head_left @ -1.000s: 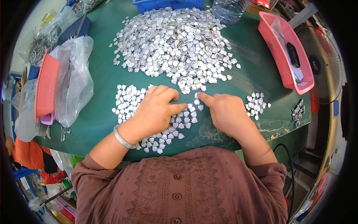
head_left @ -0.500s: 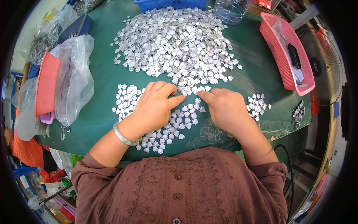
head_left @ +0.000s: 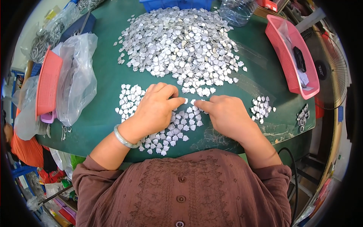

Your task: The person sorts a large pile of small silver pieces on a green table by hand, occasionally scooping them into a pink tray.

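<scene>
Pieces (head_left: 176, 133) spread by front edge of tabletop (head_left: 107, 75), likely for easy reach; left hand (head_left: 155, 110), right hand (head_left: 228, 116) both poking at them, can't tell if gripping.

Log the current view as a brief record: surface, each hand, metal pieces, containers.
Surface: green table
Left hand: fingers bent over spread pieces; pale bracelet on wrist
Right hand: index finger reaching to a piece at the spread's upper edge; grip unclear
Heap: many silvery flat pieces, beyond the hands
Small cluster: similar pieces, right of right hand
Containers: pink basket right, coral basket left
</scene>
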### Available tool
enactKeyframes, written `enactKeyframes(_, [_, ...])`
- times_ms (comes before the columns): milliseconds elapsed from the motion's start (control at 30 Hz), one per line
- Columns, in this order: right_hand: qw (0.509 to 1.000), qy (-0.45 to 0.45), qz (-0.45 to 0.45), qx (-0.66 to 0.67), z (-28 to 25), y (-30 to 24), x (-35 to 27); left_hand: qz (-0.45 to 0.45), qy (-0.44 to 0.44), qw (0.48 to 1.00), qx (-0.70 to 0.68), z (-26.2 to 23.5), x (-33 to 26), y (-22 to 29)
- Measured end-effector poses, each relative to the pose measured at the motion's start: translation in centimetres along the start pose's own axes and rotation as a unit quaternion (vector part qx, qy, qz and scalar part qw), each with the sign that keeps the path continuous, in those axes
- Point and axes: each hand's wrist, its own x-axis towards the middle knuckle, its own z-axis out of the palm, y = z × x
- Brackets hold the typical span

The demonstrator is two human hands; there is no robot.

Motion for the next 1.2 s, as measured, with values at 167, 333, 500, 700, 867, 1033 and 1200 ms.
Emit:
enactKeyframes(167, [0.997,0.079,0.002,0.020,0.5,0.2,0.7,0.001,0.021,1.000,0.004,0.2,0.4,-0.1])
enactKeyframes(333, [0.999,0.051,-0.009,-0.005,0.5,-0.5,0.5,-0.024,0.012,0.999,0.021,0.1,0.3,-0.3])
enactKeyframes(500, [0.992,0.122,-0.011,0.028,0.8,-0.1,1.3,-0.023,0.016,0.999,0.025,0.2,0.3,-0.4])
enactKeyframes(700, [0.986,0.161,-0.019,0.039,1.9,-0.7,3.3,-0.055,0.051,0.997,0.030,0.6,0.9,-0.8])
enactKeyframes(867, [0.994,0.106,0.017,0.038,1.4,-1.1,3.7,-0.066,0.098,0.993,0.014,1.7,2.0,-1.0])
enactKeyframes(1033, [0.990,0.062,0.040,0.119,-0.5,-0.5,2.7,-0.059,0.093,0.994,0.017,2.0,2.2,-1.1])
enactKeyframes(1200, [0.975,0.144,0.095,0.140,-3.1,3.5,-2.3,-0.038,0.054,0.998,0.012,1.4,1.7,-1.4])
